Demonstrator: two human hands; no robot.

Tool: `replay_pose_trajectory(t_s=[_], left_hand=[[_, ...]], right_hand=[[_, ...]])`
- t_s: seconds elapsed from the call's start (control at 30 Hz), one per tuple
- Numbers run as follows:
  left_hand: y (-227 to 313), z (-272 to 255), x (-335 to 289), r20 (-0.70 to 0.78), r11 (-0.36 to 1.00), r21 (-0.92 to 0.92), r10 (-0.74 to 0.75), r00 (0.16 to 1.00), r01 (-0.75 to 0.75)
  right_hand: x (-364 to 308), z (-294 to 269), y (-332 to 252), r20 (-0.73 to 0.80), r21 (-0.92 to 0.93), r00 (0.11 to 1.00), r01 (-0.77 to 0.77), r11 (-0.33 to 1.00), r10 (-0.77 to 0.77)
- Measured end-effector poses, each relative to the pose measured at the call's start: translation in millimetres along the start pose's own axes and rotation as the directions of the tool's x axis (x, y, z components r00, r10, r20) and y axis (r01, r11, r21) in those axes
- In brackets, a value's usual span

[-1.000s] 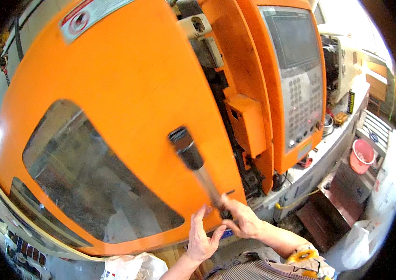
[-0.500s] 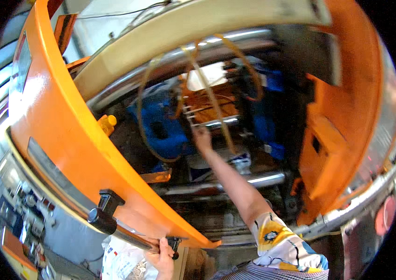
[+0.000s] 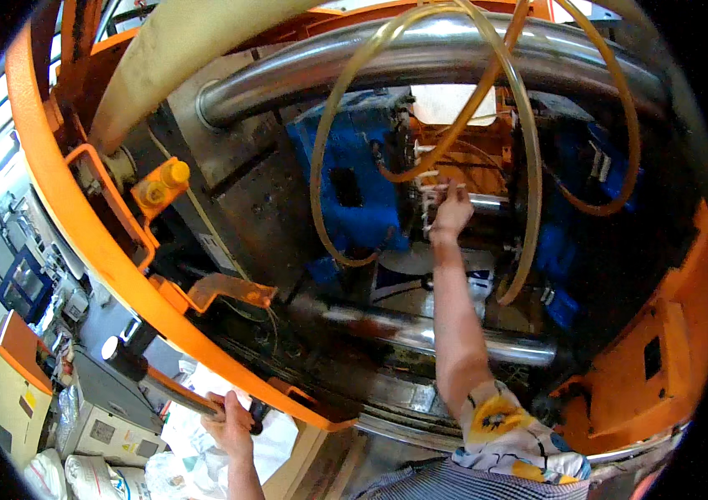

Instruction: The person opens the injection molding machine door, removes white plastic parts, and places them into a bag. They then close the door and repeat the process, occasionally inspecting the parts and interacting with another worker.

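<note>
My left hand (image 3: pixel 233 423) is closed around the long bar handle (image 3: pixel 177 390) of the orange door (image 3: pixel 120 258) at the lower left. My right arm reaches into the machine, between the two blue mould halves (image 3: pixel 354 179) (image 3: pixel 558 242). There my right hand (image 3: pixel 452 212) has its fingers bunched at a white branched plastic piece (image 3: pixel 429 200), which hangs beside the left mould half's face. Some blur hides exactly how the fingertips meet it.
Yellowish hoses (image 3: pixel 531 167) loop close around my right arm. Thick steel bars (image 3: pixel 304 79) cross above and below the moulds. An orange guard (image 3: pixel 637 367) stands at right. White sacks (image 3: pixel 87 475) and a grey cabinet (image 3: pixel 112 425) are at lower left.
The view has shifted, and the door's orange edge sits farther left, the moulds more fully exposed. My left hand still grips the handle. My right hand is now higher beside the white piece.
</note>
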State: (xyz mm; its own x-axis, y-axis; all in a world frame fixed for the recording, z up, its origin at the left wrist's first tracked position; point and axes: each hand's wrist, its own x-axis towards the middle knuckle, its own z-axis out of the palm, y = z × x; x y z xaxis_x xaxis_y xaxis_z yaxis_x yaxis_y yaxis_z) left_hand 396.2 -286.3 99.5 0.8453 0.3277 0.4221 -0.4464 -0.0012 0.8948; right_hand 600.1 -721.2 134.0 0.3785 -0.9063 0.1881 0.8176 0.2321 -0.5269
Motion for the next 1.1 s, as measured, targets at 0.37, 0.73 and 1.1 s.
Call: replay_pose_trajectory(t_s=[0.37, 0.73, 1.1], left_hand=[[-12, -6, 7, 0.131, 0.999, -0.033, 0.013, 0.991, -0.008], [28, -38, -71, 0.307, 0.639, 0.446, 0.549, 0.778, -0.627], [-40, -179, -143, 0.497, 0.837, 0.39, -0.542, 0.678, 0.383]], right_hand=[[-253, -98, -120, 0.36, 0.366, 0.491, -0.856, 0.364, 0.793], [-348, -143, -164, 0.505, 0.37, 0.352, -0.913, 0.171, 0.788], [-476, -194, -88, 0.204, -0.367, -0.078, -0.93, 0.003, 0.976]])
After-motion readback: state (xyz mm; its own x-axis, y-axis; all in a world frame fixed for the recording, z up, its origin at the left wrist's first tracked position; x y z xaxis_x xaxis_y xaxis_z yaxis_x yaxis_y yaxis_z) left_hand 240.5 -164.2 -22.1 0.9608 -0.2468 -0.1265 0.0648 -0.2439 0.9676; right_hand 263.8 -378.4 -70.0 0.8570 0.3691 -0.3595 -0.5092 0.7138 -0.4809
